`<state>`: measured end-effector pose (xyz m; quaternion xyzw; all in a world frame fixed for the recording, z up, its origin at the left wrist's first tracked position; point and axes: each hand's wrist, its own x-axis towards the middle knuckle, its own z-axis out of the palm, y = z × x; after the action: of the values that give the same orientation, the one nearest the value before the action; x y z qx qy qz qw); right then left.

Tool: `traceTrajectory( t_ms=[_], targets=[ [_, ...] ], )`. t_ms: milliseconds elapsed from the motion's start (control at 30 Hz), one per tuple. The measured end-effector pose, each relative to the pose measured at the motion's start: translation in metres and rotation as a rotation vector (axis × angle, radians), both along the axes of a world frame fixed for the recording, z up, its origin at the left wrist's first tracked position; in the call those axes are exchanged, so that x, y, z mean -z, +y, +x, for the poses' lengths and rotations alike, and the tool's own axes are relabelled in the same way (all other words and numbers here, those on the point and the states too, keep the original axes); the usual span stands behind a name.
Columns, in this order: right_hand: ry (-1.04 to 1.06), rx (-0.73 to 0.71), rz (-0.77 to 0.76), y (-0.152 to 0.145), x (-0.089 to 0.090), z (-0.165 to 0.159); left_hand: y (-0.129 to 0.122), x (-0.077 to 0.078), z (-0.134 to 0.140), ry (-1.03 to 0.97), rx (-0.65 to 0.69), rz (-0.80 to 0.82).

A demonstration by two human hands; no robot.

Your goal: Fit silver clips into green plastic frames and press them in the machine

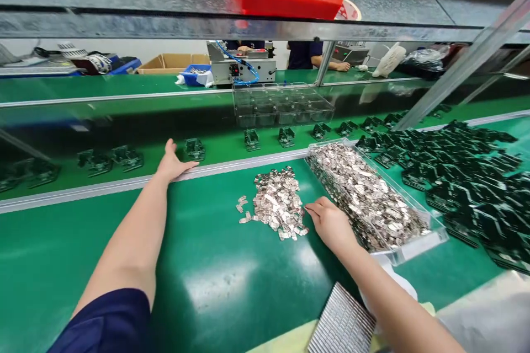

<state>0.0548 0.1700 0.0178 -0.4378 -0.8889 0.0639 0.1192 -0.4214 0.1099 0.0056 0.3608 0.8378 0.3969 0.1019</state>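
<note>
Stretching forward, bare hands (170,164) (330,223) well apart

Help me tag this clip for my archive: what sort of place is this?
Probably an electronics assembly line: green board-like parts sit along a belt-like strip, near a clear tray of small metal pieces.

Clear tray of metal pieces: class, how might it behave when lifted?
The tray is probably heavy for its size, holding so many metal pieces. Its straight clear walls suggest stiff plastic. The loose pieces would likely spill if it tipped.
</note>
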Motion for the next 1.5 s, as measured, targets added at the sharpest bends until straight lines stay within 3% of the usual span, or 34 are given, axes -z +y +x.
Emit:
traceTrajectory(
  t_ms=[100, 267, 400, 533, 667, 733, 800, 1067, 1200, 1300, 1367, 1500],
  targets=[
    [-0.102, -0.112, 0.101, -0.006, 0.004, 0.018, 0.005, -0.005, -0.004, -0.02, 0.092, -0.033],
    [-0.248, -0.248, 0.11, -0.039, -0.003, 0.031, 0.01, -0.007, -0.003, -0.001, 0.068, -0.013],
    [-0.27, -0.359, 0.06, -0.094, -0.015, 0.009, 0.007, -0.006, 0.003, 0.023, -0.06, 0.073],
    [-0.246, -0.577, 0.075, -0.151, -0.019, -0.024, -0.008, -0.004, 0.021, 0.014, -0.17, 0.158],
    [-0.143, -0.736, 0.091, -0.19, -0.014, -0.034, -0.031, -0.004, 0.067, -0.163, -0.172, 0.42],
    [-0.083, -0.78, 0.112, -0.203, -0.009, -0.028, -0.043, -0.006, 0.1, -0.38, -0.148, 0.609],
    [-0.02, -0.794, 0.152, -0.212, -0.002, -0.019, -0.054, -0.009, 0.133, -0.608, -0.072, 0.692],
    [0.204, -0.787, 0.245, -0.231, 0.021, 0.003, -0.082, -0.029, 0.246, -1.01, 0.099, 0.578],
    [0.314, -0.822, 0.288, -0.235, 0.022, 0.008, -0.095, -0.04, 0.301, -1.137, 0.265, 0.477],
    [0.461, -0.779, 0.231, -0.233, 0.013, 0.017, -0.107, -0.037, 0.334, -1.167, 0.423, 0.395],
    [0.617, -0.66, 0.112, -0.229, 0.004, 0.03, -0.115, -0.03, 0.348, -1.179, 0.516, 0.362],
    [0.952, 0.002, -0.188, -0.217, -0.008, 0.058, -0.128, -0.014, 0.361, -1.188, 0.689, 0.331]
  ],
)
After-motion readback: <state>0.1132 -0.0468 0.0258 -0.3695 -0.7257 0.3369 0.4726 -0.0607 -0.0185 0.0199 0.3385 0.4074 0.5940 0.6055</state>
